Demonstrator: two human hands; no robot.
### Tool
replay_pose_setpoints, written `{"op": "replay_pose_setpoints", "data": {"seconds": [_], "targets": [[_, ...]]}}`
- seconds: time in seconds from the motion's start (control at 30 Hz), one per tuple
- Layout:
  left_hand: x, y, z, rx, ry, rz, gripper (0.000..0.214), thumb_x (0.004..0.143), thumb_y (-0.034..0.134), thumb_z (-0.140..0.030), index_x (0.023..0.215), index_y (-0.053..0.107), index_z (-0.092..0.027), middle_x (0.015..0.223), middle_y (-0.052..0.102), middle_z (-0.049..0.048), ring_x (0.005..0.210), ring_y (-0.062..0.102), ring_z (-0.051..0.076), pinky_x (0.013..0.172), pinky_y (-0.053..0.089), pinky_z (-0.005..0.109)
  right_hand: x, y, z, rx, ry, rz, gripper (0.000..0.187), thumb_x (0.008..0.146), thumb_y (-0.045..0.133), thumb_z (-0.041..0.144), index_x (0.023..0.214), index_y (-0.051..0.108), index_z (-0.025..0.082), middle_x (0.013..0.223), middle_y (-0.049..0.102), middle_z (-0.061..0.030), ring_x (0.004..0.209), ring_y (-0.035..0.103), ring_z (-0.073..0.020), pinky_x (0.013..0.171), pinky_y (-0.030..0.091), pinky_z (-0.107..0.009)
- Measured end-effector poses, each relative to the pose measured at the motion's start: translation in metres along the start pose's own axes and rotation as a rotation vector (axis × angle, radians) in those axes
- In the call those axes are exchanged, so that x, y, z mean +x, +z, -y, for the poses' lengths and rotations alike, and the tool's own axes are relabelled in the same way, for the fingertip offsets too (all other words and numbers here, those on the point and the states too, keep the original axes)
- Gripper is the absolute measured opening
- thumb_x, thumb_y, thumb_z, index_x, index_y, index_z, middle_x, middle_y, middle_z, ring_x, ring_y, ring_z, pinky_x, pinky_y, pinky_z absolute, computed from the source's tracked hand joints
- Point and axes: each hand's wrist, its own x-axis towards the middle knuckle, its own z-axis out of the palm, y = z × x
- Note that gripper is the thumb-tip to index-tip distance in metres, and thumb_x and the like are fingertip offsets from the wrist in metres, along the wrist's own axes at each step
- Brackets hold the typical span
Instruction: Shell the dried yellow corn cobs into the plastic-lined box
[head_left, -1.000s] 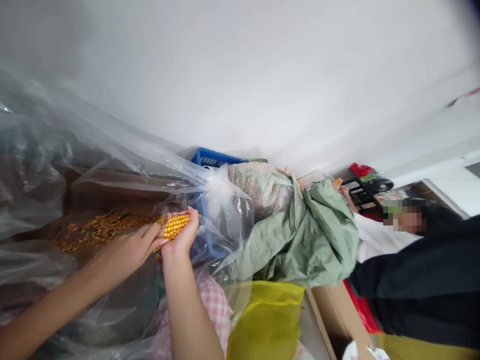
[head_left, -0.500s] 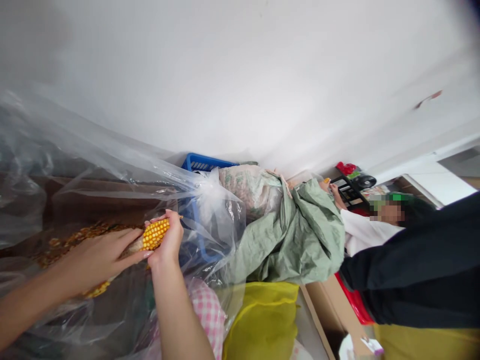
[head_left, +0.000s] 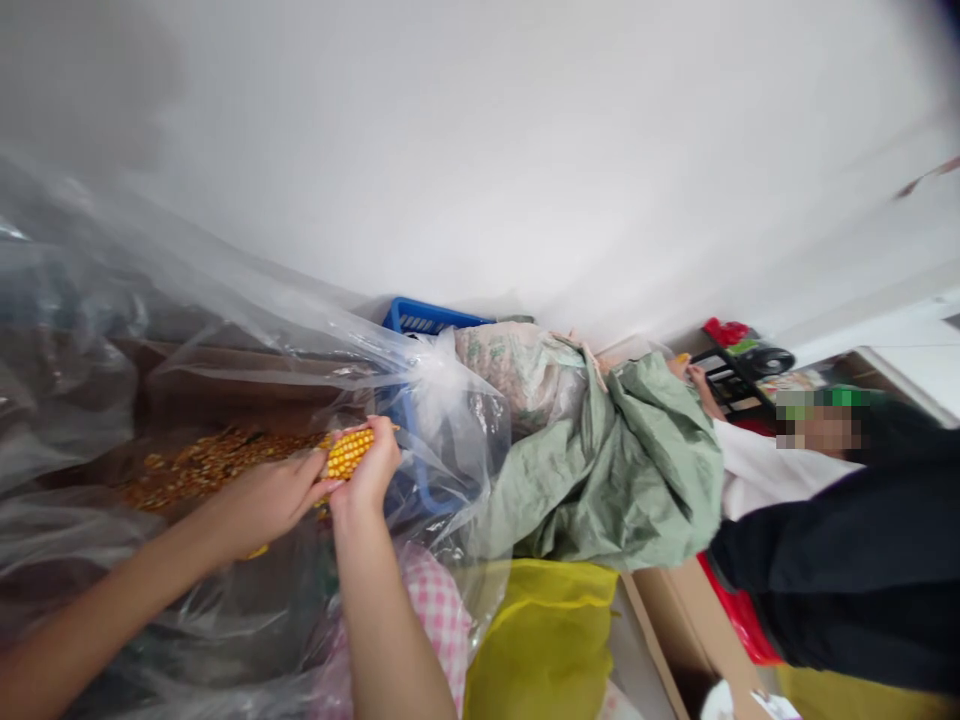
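Observation:
A yellow corn cob (head_left: 348, 453) is held between my two hands, over a bed of loose corn kernels (head_left: 217, 460). My right hand (head_left: 375, 462) wraps round its right end. My left hand (head_left: 274, 495) closes on the other end, fingers and thumb pressed at the kernels; that end of the cob is hidden by them. Under my left wrist a bit of another yellow corn piece (head_left: 259, 552) shows. The kernels lie within clear plastic sheeting (head_left: 67, 400), against a brown box-like wall (head_left: 202, 385).
Right of my hands stand a blue basket (head_left: 427, 315), a filled sack (head_left: 517, 365) and a green woven sack (head_left: 630, 470). Below are a pink checked cloth (head_left: 439, 605) and a yellow mesh bag (head_left: 540, 640). Another person, in dark trousers (head_left: 847, 570), is at the right, near a cardboard box (head_left: 682, 620).
My left hand has slid up the cob toward my right hand, covering the bare end seen before. The whole view has shifted, so things appear further right, and more kernels show.

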Motion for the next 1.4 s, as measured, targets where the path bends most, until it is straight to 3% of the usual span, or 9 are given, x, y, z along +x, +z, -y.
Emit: {"op": "replay_pose_setpoints", "data": {"seconds": [0.07,0.17,0.53,0.73,0.8,0.9,1.0,1.2,1.4], "targets": [[-0.001,-0.001,0.000,0.050,0.019,0.071,0.033,0.086,0.029,-0.035,0.089,0.055,-0.014,0.086,0.067,0.0121,0.079,0.063,0.024,0.067,0.044,0.030,-0.002,-0.001,0.002,-0.003,0.007,-0.004,0.010,0.062,0.048,0.020,0.053,0.044,0.018,0.038,0.046,0.0060,0.038,0.048,-0.0095,0.045,0.045,-0.022],[-0.004,-0.001,0.001,0.071,0.067,0.071,0.037,0.087,0.026,-0.036,0.096,0.053,-0.013,0.093,0.065,0.0155,0.083,0.063,0.023,0.070,0.045,0.030,-0.004,-0.003,0.004,0.002,0.033,-0.002,0.012,0.061,0.051,0.021,0.052,0.044,0.018,0.039,0.047,0.0062,0.039,0.049,-0.0089,0.046,0.046,-0.022],[-0.004,-0.010,0.005,0.031,0.113,0.090,0.036,0.089,0.026,-0.037,0.097,0.052,-0.015,0.087,0.066,0.0116,0.081,0.063,0.020,0.069,0.045,0.028,-0.006,-0.006,0.006,0.029,0.079,0.051,0.013,0.063,0.050,0.019,0.052,0.044,0.017,0.040,0.048,0.0059,0.039,0.049,-0.0080,0.045,0.046,-0.021],[-0.006,-0.023,0.000,-0.160,0.055,0.057,0.043,0.091,0.016,-0.039,0.106,0.052,-0.020,0.098,0.065,0.0073,0.092,0.061,0.019,0.078,0.044,0.029,-0.005,-0.003,0.014,0.078,0.126,0.070,0.016,0.067,0.047,0.022,0.054,0.040,0.018,0.043,0.048,0.0064,0.043,0.051,-0.0067,0.051,0.046,-0.020],[-0.010,-0.026,-0.002,-0.119,0.065,0.043,0.044,0.088,0.024,-0.046,0.115,0.047,-0.021,0.108,0.062,0.0077,0.098,0.059,0.020,0.082,0.043,0.030,-0.004,-0.003,0.017,0.096,0.150,0.065,0.017,0.068,0.046,0.024,0.055,0.038,0.019,0.044,0.047,0.0066,0.044,0.051,-0.0069,0.052,0.046,-0.020],[-0.015,-0.023,-0.002,0.054,0.098,0.011,0.053,0.082,0.035,-0.053,0.120,0.042,-0.016,0.118,0.056,0.0130,0.104,0.056,0.025,0.084,0.044,0.035,-0.001,-0.003,0.020,0.118,0.176,0.044,0.017,0.069,0.048,0.026,0.057,0.038,0.019,0.046,0.047,0.0070,0.046,0.052,-0.0072,0.053,0.047,-0.021],[-0.015,-0.016,-0.001,0.136,0.106,0.014,0.049,0.085,0.032,-0.049,0.115,0.045,-0.012,0.111,0.058,0.0157,0.101,0.057,0.026,0.081,0.045,0.036,0.000,-0.004,0.022,0.118,0.165,0.023,0.016,0.070,0.049,0.026,0.058,0.040,0.019,0.046,0.048,0.0066,0.046,0.051,-0.0073,0.054,0.048,-0.021],[-0.011,-0.013,0.001,0.048,0.168,0.013,0.043,0.087,0.031,-0.044,0.117,0.043,-0.016,0.112,0.058,0.0124,0.102,0.057,0.022,0.084,0.044,0.033,0.003,-0.007,0.022,0.084,0.140,0.012,0.017,0.070,0.046,0.024,0.055,0.039,0.019,0.043,0.047,0.0064,0.044,0.049,-0.0067,0.054,0.049,-0.021],[-0.012,-0.009,-0.001,0.018,0.134,0.010,0.042,0.088,0.027,-0.044,0.112,0.047,-0.016,0.106,0.061,0.0121,0.099,0.058,0.022,0.082,0.044,0.033,0.012,-0.014,0.016,0.014,0.067,0.032,0.015,0.067,0.046,0.026,0.058,0.036,0.019,0.046,0.045,0.0077,0.044,0.049,-0.0058,0.055,0.050,-0.021]]}}
